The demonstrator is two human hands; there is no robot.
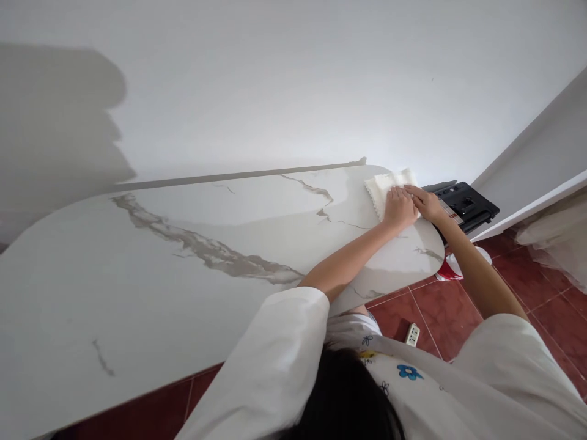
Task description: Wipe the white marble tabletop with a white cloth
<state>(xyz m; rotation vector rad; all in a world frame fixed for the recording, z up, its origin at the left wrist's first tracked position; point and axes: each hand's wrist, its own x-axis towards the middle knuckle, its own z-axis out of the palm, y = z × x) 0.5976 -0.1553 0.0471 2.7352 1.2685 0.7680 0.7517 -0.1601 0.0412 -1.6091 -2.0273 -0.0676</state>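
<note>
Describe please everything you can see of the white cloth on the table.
The white cloth looks soft and textured, like a cleaning cloth with a zigzag edge. It lies flat near the far rounded end of the marble-look table, close to the wall. Both hands press on its near side: the left hand and the right hand side by side, covering part of it. The visible part shows no stains.
</note>
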